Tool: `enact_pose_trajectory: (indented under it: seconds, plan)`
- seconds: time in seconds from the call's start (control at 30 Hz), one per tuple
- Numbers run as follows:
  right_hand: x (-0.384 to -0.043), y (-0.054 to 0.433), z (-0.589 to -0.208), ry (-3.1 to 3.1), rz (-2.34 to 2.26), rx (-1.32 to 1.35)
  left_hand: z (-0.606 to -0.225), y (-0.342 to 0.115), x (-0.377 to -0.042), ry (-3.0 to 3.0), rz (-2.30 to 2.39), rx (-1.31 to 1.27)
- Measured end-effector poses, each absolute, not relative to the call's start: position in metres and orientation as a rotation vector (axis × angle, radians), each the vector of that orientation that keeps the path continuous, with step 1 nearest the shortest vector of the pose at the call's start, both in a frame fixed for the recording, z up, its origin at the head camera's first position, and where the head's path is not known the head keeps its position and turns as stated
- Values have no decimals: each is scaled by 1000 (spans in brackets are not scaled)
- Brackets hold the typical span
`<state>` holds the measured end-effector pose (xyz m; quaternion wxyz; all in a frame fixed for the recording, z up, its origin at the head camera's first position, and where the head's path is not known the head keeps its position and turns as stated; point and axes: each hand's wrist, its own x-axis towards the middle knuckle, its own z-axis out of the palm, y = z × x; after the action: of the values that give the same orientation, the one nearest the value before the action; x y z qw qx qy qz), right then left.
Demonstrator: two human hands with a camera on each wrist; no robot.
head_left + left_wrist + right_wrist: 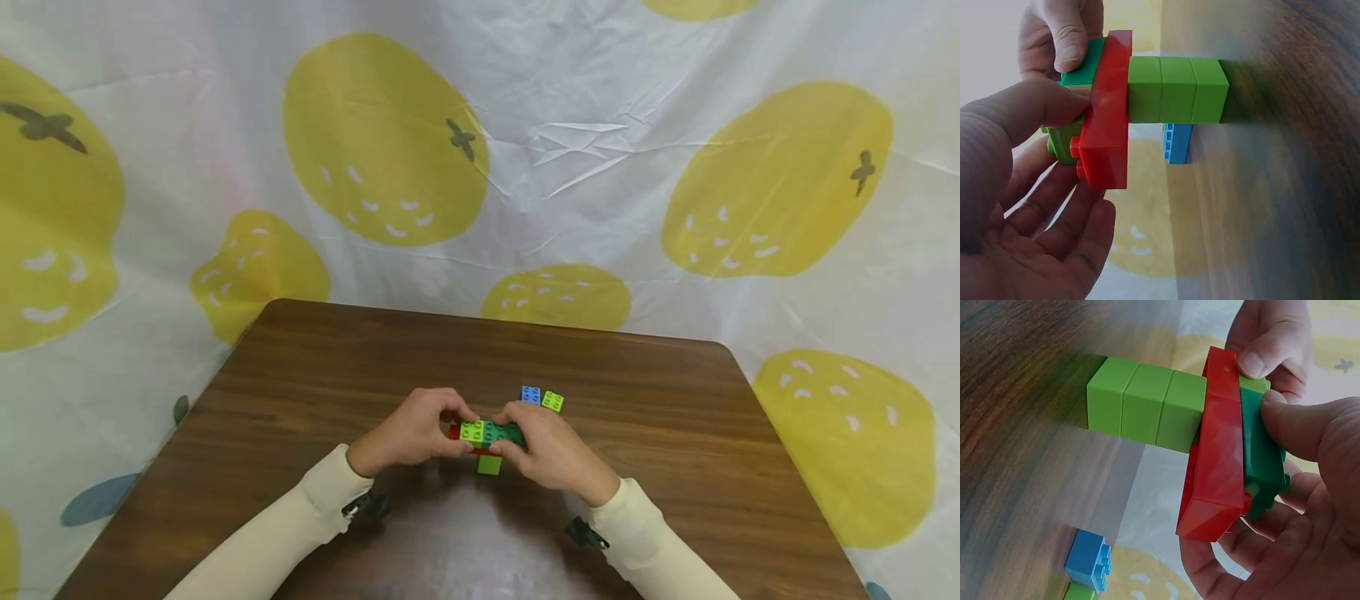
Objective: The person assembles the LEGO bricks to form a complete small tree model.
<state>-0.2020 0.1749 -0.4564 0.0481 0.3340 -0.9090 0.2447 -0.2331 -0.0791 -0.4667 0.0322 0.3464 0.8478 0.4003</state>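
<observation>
A column of light green toy building bricks (1141,406) stands on the table, with a long red brick (1219,437) lying across its top. On the red brick sit a light green brick (472,431) and a dark green brick (1259,444), side by side. My left hand (411,427) pinches the light green brick between thumb and fingers. From the other side, my right hand (553,447) grips the dark green brick, its thumb on the near face. Red ends stick out past the bricks above. In the right wrist view the red brick leans slightly against the column top.
Behind the structure, a blue brick (531,393) and another light green brick (553,401) rest on the brown wooden table (337,358). A white cloth (570,183) with yellow fruit prints hangs beyond the table's far edge. Dark straps and devices sit at both wrists.
</observation>
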Motion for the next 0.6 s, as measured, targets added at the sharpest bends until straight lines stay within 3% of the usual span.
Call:
enact_pose_trajectory:
  seconds: [0.6]
  plan:
    - [-201,177,-459,-2798,768,994,-476,-79,-230,2510,1322,1064]
